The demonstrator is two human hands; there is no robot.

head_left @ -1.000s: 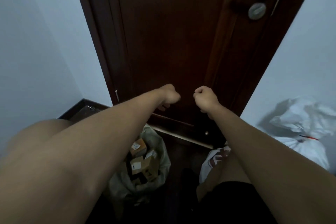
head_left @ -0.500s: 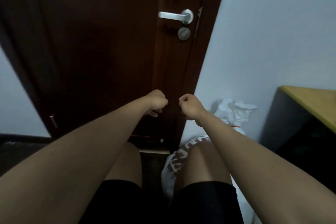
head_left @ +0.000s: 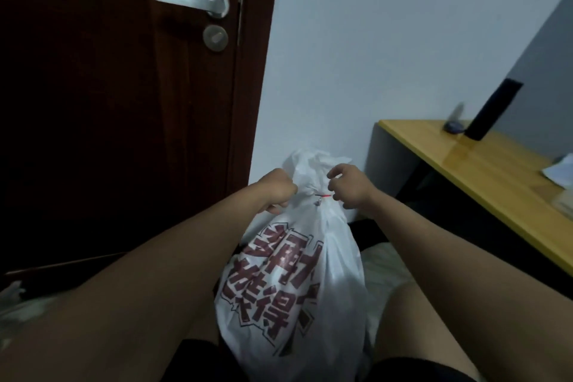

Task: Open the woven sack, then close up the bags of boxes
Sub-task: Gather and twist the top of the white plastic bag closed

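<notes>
Your white woven sack (head_left: 310, 288) with the dark red print sits bottom centre of the frame, standing between your knees. Its neck is bunched and tied with a thin red tie (head_left: 324, 195). Your left hand (head_left: 277, 187) has its fingers curled tight onto the neck from the left side. Your right hand (head_left: 350, 184) pinches the tie's end on the right. Dark door (head_left: 124, 102) fills the upper left, yellow table (head_left: 465, 164) at right.
</notes>
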